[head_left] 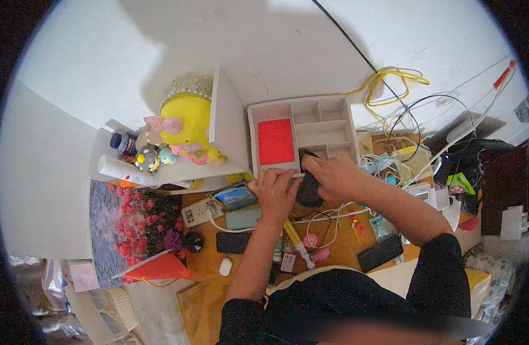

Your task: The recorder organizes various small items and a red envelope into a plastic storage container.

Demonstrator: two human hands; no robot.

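Brown desk (pixel 209 257) — power strip (pixel 196 214), dark phone (pixel 232 242)

Black object (pixel 310 194) at white compartmented organizer (pixel 325 131)

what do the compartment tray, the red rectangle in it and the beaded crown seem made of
The compartment tray looks like pale matte plastic, with rounded corners and dividers. The red rectangle looks matte and grainy; foam, felt or paper, too blurred to settle. The beaded crown seems pearly plastic or glass, going by its pale round dots.

open room for us above the back of the tray (pixel 325 133), upright panel (pixel 229 121) blocking our left, cables (pixel 379 75) crowding our right, wall (pixel 299 40) behind
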